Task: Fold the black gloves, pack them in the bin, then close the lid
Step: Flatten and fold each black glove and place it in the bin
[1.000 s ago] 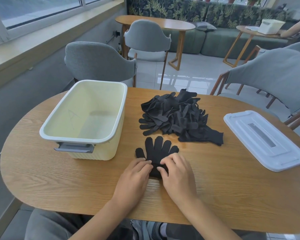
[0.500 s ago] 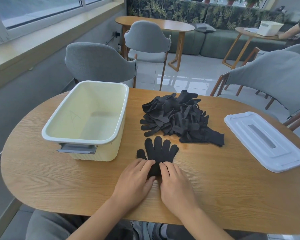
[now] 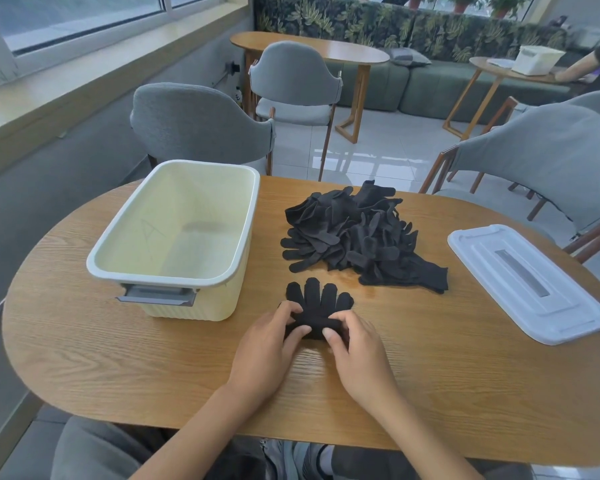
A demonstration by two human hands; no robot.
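A black glove (image 3: 317,299) lies on the wooden table (image 3: 118,358) in front of me, fingers pointing away. Its cuff end is rolled up toward the fingers. My left hand (image 3: 267,344) pinches the roll's left side and my right hand (image 3: 355,355) pinches its right side, thumbs on the near edge. Behind it sits a heap of several black gloves (image 3: 354,233). The cream bin (image 3: 243,216) stands open at the left with nothing inside. Its white lid (image 3: 527,282) lies flat at the right.
Grey chairs (image 3: 201,123) stand behind the table, with another (image 3: 541,157) at the right. Farther back are a second wooden table (image 3: 326,51), a sofa, and a small table with a white bin (image 3: 537,58) and another person's arm.
Both hands went from pressing flat on the glove's cuff to curling round it, and the cuff end is now rolled up toward the fingers. The bin, heap and lid have not moved.
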